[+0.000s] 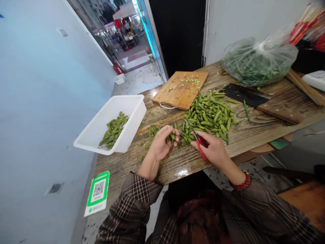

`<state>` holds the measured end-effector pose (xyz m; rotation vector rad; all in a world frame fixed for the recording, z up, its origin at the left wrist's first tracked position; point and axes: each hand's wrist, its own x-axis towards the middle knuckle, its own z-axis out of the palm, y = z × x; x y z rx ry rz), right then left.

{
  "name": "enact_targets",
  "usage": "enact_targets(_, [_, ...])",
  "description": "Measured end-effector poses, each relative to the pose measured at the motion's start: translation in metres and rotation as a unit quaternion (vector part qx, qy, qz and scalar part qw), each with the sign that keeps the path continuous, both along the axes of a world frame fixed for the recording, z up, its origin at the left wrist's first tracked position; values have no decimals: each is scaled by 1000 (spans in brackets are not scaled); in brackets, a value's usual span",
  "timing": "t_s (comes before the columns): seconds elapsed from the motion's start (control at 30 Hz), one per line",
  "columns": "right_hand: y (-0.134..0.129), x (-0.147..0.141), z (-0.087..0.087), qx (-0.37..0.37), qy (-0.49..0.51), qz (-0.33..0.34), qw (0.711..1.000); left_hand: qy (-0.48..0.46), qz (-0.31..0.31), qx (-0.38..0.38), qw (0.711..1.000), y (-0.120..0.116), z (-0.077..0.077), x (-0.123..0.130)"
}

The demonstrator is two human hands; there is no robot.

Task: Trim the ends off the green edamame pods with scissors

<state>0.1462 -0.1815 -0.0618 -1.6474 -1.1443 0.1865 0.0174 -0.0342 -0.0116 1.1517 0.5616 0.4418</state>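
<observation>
Over there the heap of green pods [212, 115] lies loose and jumbled; the red-handled scissors [199, 144] slant at its near left edge, blades pointing away, a few clasped pods [172, 137] show just left of it, and a smaller batch of pods [115, 128] lies well to its left

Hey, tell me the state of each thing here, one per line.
Left hand: curled around a few pods
Right hand: holding scissors
Scissors: blade opening unclear
White tub: upright, some pods inside
Pod heap: loose on table
Cutting board: flat, strewn with bits
Cleaver: lying flat
Plastic bag: neck gathered, greens inside
</observation>
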Motion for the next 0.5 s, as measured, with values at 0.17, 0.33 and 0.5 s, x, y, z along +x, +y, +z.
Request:
enact_targets(0.17, [0,0,1,1,4,9,1000,131,-22,328,935,3,-13,4])
enact_targets(0.33, [0,1,0,11,-11,11,1000,195,-87,551,807,1,-22,6])
enact_targets(0.5, [1,0,-1,17,-29,8,999,232,-101,610,751,-1,-22,5])
